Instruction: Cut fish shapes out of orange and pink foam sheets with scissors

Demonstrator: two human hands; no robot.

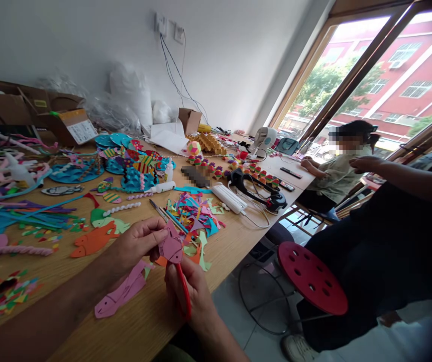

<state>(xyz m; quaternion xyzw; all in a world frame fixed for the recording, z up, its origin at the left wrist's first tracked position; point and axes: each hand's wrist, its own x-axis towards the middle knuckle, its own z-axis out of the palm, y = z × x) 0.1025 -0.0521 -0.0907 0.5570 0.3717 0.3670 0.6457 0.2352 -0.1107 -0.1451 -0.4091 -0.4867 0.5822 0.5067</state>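
Observation:
Between the thumb and fingers of my left hand [140, 242] is a pink paper fish [171, 249] with drawn lines on it. My right hand [191, 286] is closed round the red handles of a pair of scissors [184, 294]; their blades are hidden behind the pink paper. Below my left wrist, pink paper with more drawn fish [121, 294] lies on the table. Orange paper fish [93, 240] rest left of my left hand, beside a green one [106, 221]. Just beyond my hands is a heap of coloured paper scraps [197, 213].
A white power strip [229, 197] and a black headset [261, 191] lie farther along the table [216, 254]. Blue plates and glue bottles stand at the back left. A red stool [312, 276] is at the right, near a standing person [385, 236]. Another person sits by the window.

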